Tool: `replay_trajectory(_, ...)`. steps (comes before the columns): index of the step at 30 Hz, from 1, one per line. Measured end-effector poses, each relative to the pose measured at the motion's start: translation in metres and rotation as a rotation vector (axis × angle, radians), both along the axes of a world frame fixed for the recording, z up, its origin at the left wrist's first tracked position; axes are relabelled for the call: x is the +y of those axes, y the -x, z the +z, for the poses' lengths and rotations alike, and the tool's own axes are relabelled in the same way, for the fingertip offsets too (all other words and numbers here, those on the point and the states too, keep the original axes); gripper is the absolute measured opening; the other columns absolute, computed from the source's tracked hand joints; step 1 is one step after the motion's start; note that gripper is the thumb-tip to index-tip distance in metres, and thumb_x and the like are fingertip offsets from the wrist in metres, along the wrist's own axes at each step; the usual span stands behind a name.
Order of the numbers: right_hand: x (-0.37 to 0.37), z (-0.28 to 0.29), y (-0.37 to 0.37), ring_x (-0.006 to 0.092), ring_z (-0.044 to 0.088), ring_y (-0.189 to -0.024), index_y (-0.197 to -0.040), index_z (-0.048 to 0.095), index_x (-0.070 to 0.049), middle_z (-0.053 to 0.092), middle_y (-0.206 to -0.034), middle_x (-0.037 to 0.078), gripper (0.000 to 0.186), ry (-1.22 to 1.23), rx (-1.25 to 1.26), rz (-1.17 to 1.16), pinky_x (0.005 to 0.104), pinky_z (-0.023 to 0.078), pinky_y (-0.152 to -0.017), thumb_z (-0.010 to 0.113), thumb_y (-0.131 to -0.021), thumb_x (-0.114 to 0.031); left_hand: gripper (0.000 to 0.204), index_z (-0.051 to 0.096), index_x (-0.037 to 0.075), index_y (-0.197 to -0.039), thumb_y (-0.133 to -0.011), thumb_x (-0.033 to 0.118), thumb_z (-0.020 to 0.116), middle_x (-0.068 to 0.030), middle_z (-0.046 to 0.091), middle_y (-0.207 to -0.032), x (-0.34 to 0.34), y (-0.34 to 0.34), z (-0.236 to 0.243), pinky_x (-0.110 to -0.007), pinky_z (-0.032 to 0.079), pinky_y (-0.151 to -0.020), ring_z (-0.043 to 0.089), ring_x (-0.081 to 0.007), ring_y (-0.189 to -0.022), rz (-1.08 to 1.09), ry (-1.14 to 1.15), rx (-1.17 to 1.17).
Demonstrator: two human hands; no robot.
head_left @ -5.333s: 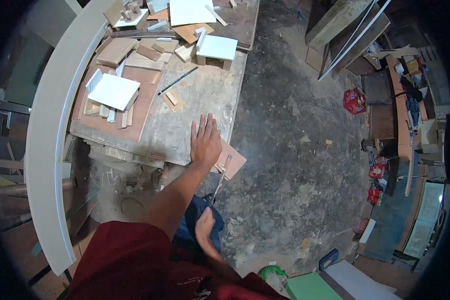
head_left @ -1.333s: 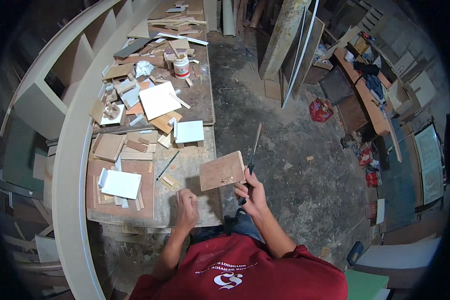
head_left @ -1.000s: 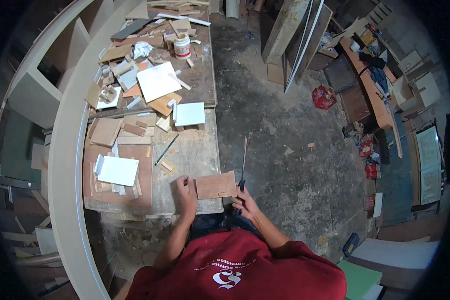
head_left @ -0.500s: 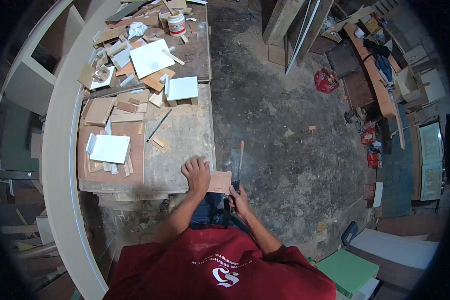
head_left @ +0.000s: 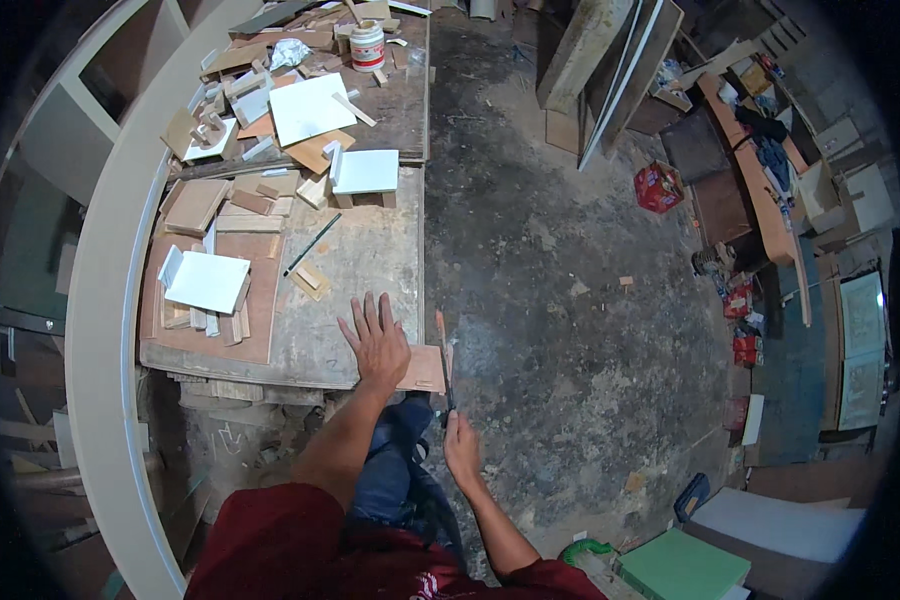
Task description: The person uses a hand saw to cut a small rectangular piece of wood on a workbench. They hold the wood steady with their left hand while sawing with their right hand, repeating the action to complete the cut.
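Right grip (head_left: 462, 450) has dropped off the wooden board (head_left: 425, 367) since half a second ago, and our left grip (head_left: 380, 355) has gone from curled fingers to a flat spread palm. We now have the left one wide open, holding nothing, laid over the surface (head_left: 380, 250) close to its near right corner, wrist side covering the left end of the board. Board sits at that same corner, sticking out past the right edge over the floor (head_left: 550, 340). Right one is closed around the dark handle of a thin-bladed tool (head_left: 447, 385), blade pointing away from us and crossing the board near its right end; we can't tell if it touches. Elsewhere on the surface: white panel (head_left: 208, 280) on a wood stack toward the near left corner, dark slim rod (head_left: 312, 245) mid-surface with a small wood offcut (head_left: 310, 282) just beside it, white-topped block (head_left: 366, 170) by the far right corner. Red box (head_left: 659, 187) stands on the floor, well off the right edge.
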State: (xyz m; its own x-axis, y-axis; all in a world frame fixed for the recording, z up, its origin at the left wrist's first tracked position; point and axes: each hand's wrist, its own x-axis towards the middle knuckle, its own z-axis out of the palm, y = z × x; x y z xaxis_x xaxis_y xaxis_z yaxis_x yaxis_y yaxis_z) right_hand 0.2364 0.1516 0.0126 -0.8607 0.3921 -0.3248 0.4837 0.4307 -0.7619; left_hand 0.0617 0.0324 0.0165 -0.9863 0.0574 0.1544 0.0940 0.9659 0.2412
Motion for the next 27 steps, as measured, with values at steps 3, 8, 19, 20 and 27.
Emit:
replay_trajectory(3,0.0,0.017,0.016,0.0486,0.056,-0.077,-0.087,0.056,0.005,0.057,-0.076,0.03,0.046,0.088,-0.157,0.058,0.0509,0.041,-0.064,0.035,-0.099,-0.034,0.058,0.032,0.005,-0.14,-0.088,0.022,0.05,-0.0184,0.028,-0.145,-0.006,-0.002,0.002,-0.063,0.005,-0.107,0.013,-0.0391,-0.139,0.001,-0.011,-0.027)
replay_trajectory(8,-0.009,-0.022,-0.008,0.0419,0.053,-0.064,-0.082,0.055,0.005,0.053,-0.068,0.026,0.048,0.011,-0.007,0.113,0.047,0.039,-0.059,0.035,-0.099,-0.035,0.056,0.035,0.004,-0.137,-0.086,0.023,0.052,-0.0179,0.031,-0.142,-0.003,-0.001,0.01,-0.063,0.005,-0.107,0.014,-0.0396,-0.138,-0.003,-0.059,-0.026)
replay_trajectory(19,-0.03,-0.014,-0.005,0.0388,0.057,-0.064,-0.084,0.056,0.007,0.054,-0.071,0.029,0.047,0.099,-0.114,0.03,0.0458,0.041,-0.06,0.037,-0.099,-0.033,0.039,0.048,0.001,-0.117,-0.086,0.024,0.054,-0.021,0.037,-0.135,-0.008,-0.001,-0.002,-0.063,0.007,-0.107,0.017,-0.0416,-0.136,-0.04,-0.07,0.037)
replay_trajectory(20,-0.031,-0.014,-0.006,0.0363,0.056,-0.062,-0.085,0.056,0.007,0.054,-0.07,0.028,0.047,0.107,-0.088,0.033,0.0451,0.042,-0.06,0.037,-0.099,-0.033,0.037,0.049,0.0,-0.114,-0.086,0.023,0.053,-0.0219,0.036,-0.135,-0.01,-0.001,-0.004,-0.063,0.009,-0.107,0.018,-0.0424,-0.136,-0.036,-0.077,0.048)
replay_trajectory(27,-0.046,-0.018,-0.012,0.0146,0.038,-0.06,-0.076,0.05,0.005,0.044,-0.058,0.012,0.044,0.214,-0.019,-0.099,0.0381,0.037,-0.054,0.038,-0.1,-0.03,0.035,0.05,-0.004,-0.11,-0.086,0.022,0.053,-0.0244,0.036,-0.134,-0.009,0.002,-0.009,-0.06,0.014,-0.108,0.019,-0.0444,-0.135,-0.172,-0.114,0.058)
